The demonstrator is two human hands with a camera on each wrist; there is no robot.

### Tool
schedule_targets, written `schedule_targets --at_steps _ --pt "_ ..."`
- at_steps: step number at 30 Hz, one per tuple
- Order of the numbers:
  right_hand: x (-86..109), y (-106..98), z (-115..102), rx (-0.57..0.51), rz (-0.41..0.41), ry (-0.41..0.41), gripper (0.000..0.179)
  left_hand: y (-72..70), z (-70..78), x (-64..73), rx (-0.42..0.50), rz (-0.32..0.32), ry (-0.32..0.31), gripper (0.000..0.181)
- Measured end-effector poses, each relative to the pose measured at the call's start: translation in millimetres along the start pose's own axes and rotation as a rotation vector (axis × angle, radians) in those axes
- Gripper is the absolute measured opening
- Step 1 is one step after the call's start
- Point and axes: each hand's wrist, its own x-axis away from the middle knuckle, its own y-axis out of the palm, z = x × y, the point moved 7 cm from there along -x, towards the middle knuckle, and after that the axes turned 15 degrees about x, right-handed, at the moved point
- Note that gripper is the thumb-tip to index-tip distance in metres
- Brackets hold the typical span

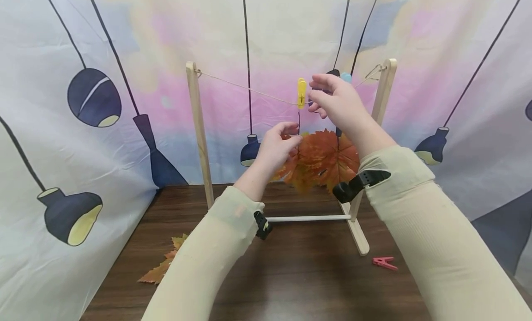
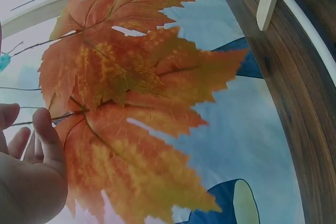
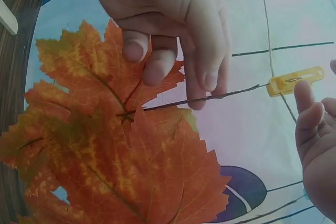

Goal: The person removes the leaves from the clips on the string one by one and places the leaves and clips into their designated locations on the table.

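Note:
A yellow clothespin point(image 1: 301, 93) grips the string and the dark stem point(image 3: 205, 98) of an orange maple leaf point(image 2: 136, 156). My right hand point(image 1: 338, 101) is just right of that clothespin, its fingers loosely bent and nothing held. In the right wrist view, a fingertip of this right hand point(image 3: 323, 145) is close to the clothespin; whether they touch I cannot tell. Lower down, my left hand point(image 1: 277, 146) is beside the stem with fingers relaxed and apart. Another orange leaf point(image 1: 337, 154) hangs to the right, overlapping the first. A light blue clothespin point(image 1: 346, 77) is partly hidden behind my right hand.
The string point(image 1: 249, 88) sags between two wooden posts point(image 1: 198, 127), joined low down by a white rod point(image 1: 307, 218). On the brown table lie a pink clothespin point(image 1: 385, 263) at the right and a leaf point(image 1: 162, 268), partly covered by my left sleeve. A printed curtain point(image 1: 166, 30) hangs behind.

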Motion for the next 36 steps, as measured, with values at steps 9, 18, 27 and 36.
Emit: schedule_targets --at_steps 9,18,27,36 --pt "-9.0 4.6 -3.9 -0.065 -0.02 0.012 0.05 0.6 -5.7 -1.8 0.074 -0.034 -0.014 0.036" --pt "-11.0 8.8 -3.8 -0.148 -0.043 0.028 0.045 10.7 -2.8 -4.5 0.122 -0.022 -0.034 0.031" --pt "-14.7 6.5 -4.4 -0.144 -0.021 0.036 0.044 22.7 4.2 -7.0 0.108 -0.021 -0.031 0.029" --pt "-13.2 7.2 -1.3 -0.183 -0.007 0.072 0.041 19.8 3.3 -6.9 0.084 0.019 -0.009 0.022"
